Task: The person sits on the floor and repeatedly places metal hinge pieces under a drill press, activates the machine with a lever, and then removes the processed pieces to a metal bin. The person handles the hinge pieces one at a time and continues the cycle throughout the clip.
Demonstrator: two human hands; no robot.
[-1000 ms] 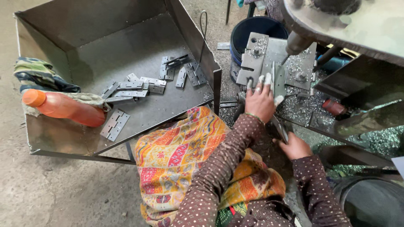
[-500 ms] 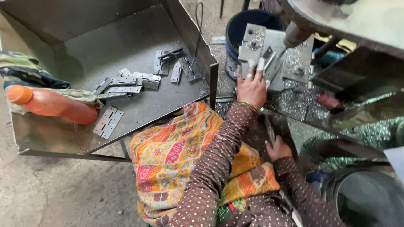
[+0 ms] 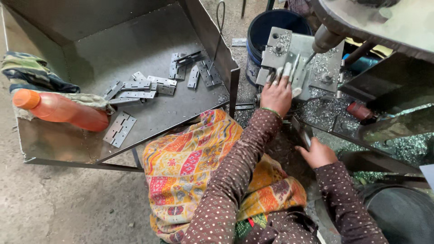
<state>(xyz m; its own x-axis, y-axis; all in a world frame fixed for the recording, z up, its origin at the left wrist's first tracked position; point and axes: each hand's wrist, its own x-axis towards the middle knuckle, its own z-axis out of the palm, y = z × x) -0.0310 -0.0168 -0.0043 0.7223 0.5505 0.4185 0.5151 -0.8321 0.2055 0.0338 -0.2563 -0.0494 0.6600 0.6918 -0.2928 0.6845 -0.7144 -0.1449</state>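
Observation:
My left hand reaches forward onto a grey steel jig plate and presses a flat metal hinge against it with its fingertips. A drill chuck and bit hang just right of those fingers. My right hand sits lower, by my lap, with its fingers curled on a dark flat metal strip. Both arms wear brown dotted sleeves. A colourful patterned cloth covers my lap.
A sheet-metal tray at the left holds several loose hinges, an orange plastic bottle and a folded rag. A blue bucket stands behind the jig. Metal shavings cover the machine bed.
My left hand has moved up onto the jig plate and set the hinge under the drill. My right hand has stayed low by my lap. The view has shifted slightly.

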